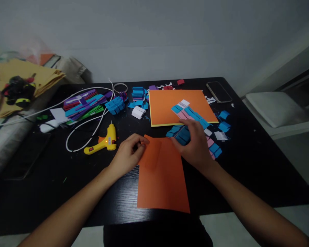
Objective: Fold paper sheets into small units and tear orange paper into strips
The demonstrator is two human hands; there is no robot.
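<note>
An orange paper sheet (pixel 164 187) lies upright before me near the table's front edge. On its upper left part rests a smaller orange paper piece (pixel 153 156). My left hand (pixel 128 152) is closed, thumb and forefinger pinching this smaller piece at its left edge. Over the sheet's top right corner, my right hand (pixel 197 145) has its thumb and forefinger apart. Its thumb tip is at the corner; whether it presses the paper I cannot tell. Folded blue paper pieces (pixel 182 136) lie under and beside that hand, and more blue and pink pieces (pixel 187 113) extend beyond its fingers.
A yellow glue gun (pixel 103 140) lies left, beside a looped white cable (pixel 78 150). Behind are a stack of orange sheets (pixel 167 104), colored paper strips (pixel 86 103) and a tape ring (pixel 120 87). A phone (pixel 218 92) lies back right; brown envelopes (pixel 25 72) are far left.
</note>
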